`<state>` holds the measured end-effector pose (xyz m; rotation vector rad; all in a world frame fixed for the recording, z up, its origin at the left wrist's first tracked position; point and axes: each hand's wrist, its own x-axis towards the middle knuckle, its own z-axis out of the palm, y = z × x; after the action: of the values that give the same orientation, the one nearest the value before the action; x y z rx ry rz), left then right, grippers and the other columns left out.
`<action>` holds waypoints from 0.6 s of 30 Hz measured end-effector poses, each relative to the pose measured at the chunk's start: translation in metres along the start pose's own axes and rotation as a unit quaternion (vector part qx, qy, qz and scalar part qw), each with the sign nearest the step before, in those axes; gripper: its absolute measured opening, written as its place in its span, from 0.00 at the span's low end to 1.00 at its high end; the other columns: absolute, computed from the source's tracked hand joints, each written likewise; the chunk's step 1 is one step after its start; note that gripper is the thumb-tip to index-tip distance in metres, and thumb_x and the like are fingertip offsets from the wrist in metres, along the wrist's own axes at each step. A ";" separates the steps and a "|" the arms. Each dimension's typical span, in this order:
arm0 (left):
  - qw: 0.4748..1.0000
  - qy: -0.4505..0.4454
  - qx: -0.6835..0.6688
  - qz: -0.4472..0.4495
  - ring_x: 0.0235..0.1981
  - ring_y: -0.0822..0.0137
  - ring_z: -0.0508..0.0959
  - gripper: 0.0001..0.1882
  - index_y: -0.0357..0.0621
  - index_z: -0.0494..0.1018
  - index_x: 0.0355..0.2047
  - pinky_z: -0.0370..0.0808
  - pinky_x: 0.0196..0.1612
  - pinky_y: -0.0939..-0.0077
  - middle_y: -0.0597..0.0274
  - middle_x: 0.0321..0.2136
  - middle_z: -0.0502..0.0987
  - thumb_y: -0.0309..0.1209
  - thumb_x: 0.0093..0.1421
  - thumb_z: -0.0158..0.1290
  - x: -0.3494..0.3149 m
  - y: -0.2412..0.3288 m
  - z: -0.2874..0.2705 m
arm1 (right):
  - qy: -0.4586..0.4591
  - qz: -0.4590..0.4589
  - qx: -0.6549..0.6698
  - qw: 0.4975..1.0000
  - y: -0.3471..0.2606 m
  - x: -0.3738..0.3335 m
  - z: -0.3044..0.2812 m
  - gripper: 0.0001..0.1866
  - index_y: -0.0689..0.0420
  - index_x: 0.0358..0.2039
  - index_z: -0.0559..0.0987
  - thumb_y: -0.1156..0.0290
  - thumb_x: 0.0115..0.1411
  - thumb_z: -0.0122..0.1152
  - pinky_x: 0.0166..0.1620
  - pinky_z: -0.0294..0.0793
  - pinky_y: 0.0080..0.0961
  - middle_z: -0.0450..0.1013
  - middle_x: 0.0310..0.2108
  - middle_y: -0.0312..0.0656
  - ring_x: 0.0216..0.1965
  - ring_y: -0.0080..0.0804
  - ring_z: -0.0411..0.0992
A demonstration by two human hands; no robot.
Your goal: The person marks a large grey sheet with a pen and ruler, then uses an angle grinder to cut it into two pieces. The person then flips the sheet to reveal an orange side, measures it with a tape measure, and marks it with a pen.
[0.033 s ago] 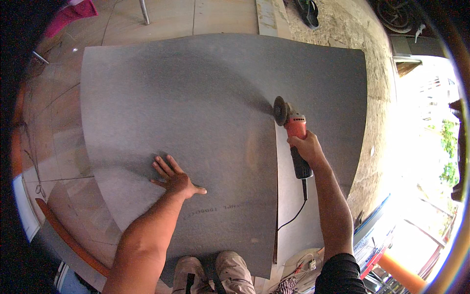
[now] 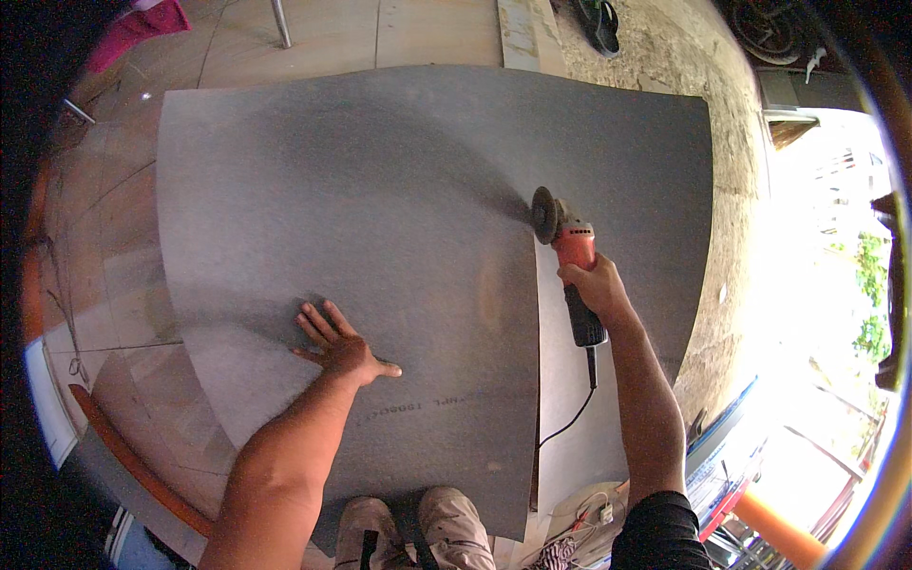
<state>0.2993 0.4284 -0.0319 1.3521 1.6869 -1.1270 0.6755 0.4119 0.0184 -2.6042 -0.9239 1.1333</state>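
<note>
A large grey sheet (image 2: 370, 218) lies flat below me, and a dark straight cut (image 2: 537, 380) runs up it from the near edge. At the far end of that cut stands the disc (image 2: 544, 216) of a red and black angle grinder (image 2: 575, 249). My right hand (image 2: 600, 287) is wrapped round the grinder's body, and its black cord (image 2: 572, 424) trails back toward me. Whether the disc is spinning cannot be made out. Left of the cut, my left hand (image 2: 340, 351) presses on the sheet with fingers spread, holding nothing.
My shoes (image 2: 446, 518) stand at the sheet's near edge. Cables and a white plug (image 2: 605, 514) lie at the lower right, beside blue and orange items. A black sandal (image 2: 600, 27) rests beyond the sheet; pink cloth (image 2: 142, 33) hangs at the far left over floor tiles.
</note>
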 end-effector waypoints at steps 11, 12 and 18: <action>1.000 0.017 -0.007 -0.003 0.74 0.33 0.20 0.91 0.33 0.20 0.73 0.39 0.66 0.15 0.29 0.72 0.17 0.63 0.32 0.77 0.000 0.001 0.005 | -0.004 0.017 -0.003 1.000 -0.005 0.009 -0.002 0.22 0.64 0.36 0.81 0.58 0.51 0.72 0.39 0.78 0.34 0.80 0.30 0.43 0.33 0.33 0.79; 1.000 0.019 -0.007 -0.003 0.74 0.33 0.20 0.91 0.33 0.20 0.73 0.39 0.66 0.15 0.29 0.72 0.17 0.64 0.32 0.77 0.000 0.001 0.005 | -0.003 0.000 0.000 1.000 -0.005 0.012 -0.002 0.21 0.64 0.36 0.81 0.58 0.51 0.72 0.39 0.78 0.34 0.80 0.30 0.43 0.33 0.34 0.79; 1.000 -0.009 -0.002 0.001 0.73 0.31 0.18 0.90 0.33 0.16 0.72 0.39 0.66 0.16 0.27 0.71 0.15 0.64 0.36 0.76 0.002 0.001 0.005 | 0.000 -0.017 -0.008 1.000 -0.012 0.024 -0.004 0.21 0.65 0.36 0.81 0.58 0.51 0.71 0.39 0.78 0.35 0.81 0.31 0.44 0.33 0.34 0.80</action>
<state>0.2995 0.4244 -0.0358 1.3375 1.6749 -1.1312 0.6853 0.4363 0.0105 -2.5908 -0.9765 1.1218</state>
